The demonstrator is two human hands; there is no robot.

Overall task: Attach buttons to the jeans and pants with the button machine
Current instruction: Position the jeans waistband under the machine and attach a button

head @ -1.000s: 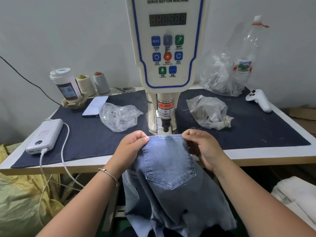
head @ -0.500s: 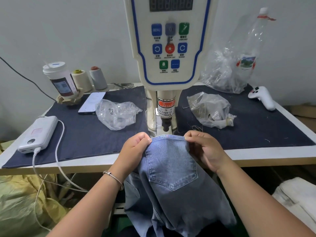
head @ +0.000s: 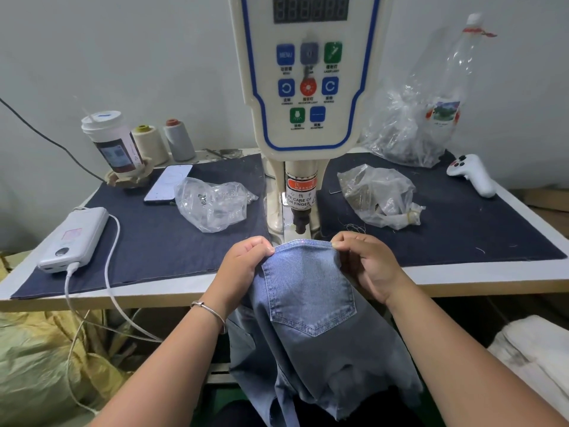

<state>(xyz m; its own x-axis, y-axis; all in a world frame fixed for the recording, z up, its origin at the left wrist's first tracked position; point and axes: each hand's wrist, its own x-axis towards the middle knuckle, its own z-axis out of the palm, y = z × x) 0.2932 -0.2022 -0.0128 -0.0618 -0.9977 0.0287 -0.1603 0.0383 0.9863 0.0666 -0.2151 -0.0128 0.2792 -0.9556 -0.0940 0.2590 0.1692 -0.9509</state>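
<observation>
Light blue jeans (head: pixel 311 303) hang off the table's front edge, back pocket facing up. My left hand (head: pixel 246 266) pinches the left end of the pocket's top hem, and my right hand (head: pixel 366 266) pinches the right end. The hem lies just below the black punch head (head: pixel 300 221) of the white button machine (head: pixel 308 87), whose control panel rises at centre. A small pink light dot shows on the hem under the punch.
Dark cloth (head: pixel 154 241) covers the table. Left: a power bank (head: pixel 74 238) with cable, phone (head: pixel 167 186), cup, two thread cones, clear bag (head: pixel 212 203). Right: two plastic bags (head: pixel 380 197), a bottle, a white controller (head: pixel 472 178). Sacks lie below.
Both hands have pushed the pocket hem a little forward, closer under the punch head. The view has tilted down slightly.
</observation>
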